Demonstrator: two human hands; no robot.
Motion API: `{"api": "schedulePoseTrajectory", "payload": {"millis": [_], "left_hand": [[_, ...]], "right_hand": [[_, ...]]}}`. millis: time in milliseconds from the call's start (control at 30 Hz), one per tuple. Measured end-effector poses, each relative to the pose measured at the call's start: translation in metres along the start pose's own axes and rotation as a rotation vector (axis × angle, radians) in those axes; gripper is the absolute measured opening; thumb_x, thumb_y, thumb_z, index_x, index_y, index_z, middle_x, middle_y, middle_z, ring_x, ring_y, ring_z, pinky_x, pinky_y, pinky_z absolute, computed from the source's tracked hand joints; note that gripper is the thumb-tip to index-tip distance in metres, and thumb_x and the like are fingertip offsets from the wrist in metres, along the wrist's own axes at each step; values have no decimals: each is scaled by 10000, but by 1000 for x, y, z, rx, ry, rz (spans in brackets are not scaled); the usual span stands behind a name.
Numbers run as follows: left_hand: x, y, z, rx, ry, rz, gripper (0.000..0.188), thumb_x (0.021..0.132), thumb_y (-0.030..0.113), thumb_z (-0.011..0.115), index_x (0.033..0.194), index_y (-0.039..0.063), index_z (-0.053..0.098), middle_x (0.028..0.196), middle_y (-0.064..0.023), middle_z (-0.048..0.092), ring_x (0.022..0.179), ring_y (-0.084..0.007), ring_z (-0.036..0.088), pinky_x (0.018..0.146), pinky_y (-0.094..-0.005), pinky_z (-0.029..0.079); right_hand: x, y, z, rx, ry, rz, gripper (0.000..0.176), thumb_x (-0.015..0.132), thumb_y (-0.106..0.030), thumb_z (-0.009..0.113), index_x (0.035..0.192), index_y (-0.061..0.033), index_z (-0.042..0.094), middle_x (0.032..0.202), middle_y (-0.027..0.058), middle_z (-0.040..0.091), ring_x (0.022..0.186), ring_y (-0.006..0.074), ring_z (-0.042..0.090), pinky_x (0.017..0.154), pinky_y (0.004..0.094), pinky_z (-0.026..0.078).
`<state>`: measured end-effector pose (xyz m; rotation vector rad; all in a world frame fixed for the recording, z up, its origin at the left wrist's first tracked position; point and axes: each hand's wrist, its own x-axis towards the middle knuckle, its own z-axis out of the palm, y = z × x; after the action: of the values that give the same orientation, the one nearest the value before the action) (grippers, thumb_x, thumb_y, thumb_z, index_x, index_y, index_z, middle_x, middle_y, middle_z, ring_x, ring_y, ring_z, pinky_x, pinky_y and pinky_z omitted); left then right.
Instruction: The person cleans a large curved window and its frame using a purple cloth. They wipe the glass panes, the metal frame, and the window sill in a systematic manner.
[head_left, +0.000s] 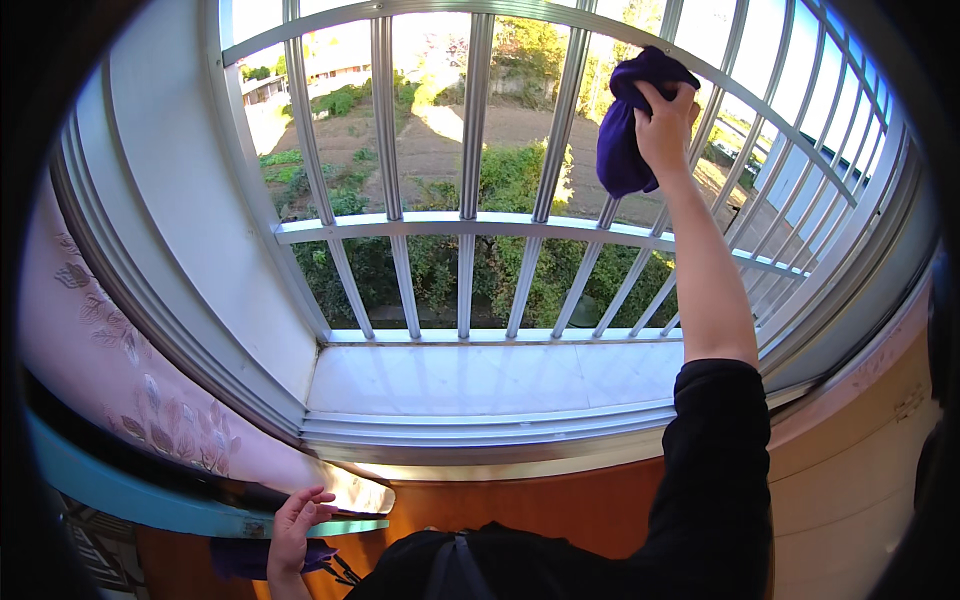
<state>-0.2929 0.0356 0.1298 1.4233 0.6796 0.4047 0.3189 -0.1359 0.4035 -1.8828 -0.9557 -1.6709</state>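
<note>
High on the right of the window grille, my right hand grips a dark purple cloth. The cloth is bunched over an upright metal bar, just below a curved horizontal rail. Its lower end hangs loose, and the bar part behind it is hidden. Low on the left, my left hand is raised with loosely bent fingers and holds nothing visible. A second purple cloth appears beneath and behind that hand; whether they touch cannot be told.
A pale sill and metal window tracks lie between me and the grille. Left are a leaf-patterned wall surface and a turquoise edge. A reddish-brown wooden surface is below. Outside are shrubs and bare soil.
</note>
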Motion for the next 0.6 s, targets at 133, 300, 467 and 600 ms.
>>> {"api": "schedulePoseTrajectory", "payload": {"millis": [133,300,467,600], "left_hand": [[-7,-7,-7,-35,63,-8,326,970,191,470,1214,-19,525,1079,-133,627,926,-181,631,821,-289,500],[-8,-7,-18,-43,71,-8,323,971,197,476,1208,-15,533,1075,-119,630,921,-170,626,821,-280,494],[3,1,-18,-1,-6,4,327,974,202,469,1220,-4,529,1096,-120,627,947,-175,625,836,-286,487],[6,-5,-27,-9,-43,24,332,975,205,460,1227,-1,524,1106,-120,625,960,-177,624,854,-293,480]], "right_hand": [[-114,-21,-5,109,-281,17,304,669,-54,694,964,-127,697,1007,139,408,969,341,463,865,431,444],[-116,-26,-31,358,-428,72,324,685,-52,661,1003,-106,689,988,142,470,992,333,508,911,413,422],[28,-69,-35,201,142,-128,336,784,-136,661,1119,-122,638,1065,173,503,1005,345,510,901,401,420],[26,-84,13,116,-33,-74,378,786,-180,671,1160,-182,613,1136,178,454,1045,364,467,908,437,411]]}}
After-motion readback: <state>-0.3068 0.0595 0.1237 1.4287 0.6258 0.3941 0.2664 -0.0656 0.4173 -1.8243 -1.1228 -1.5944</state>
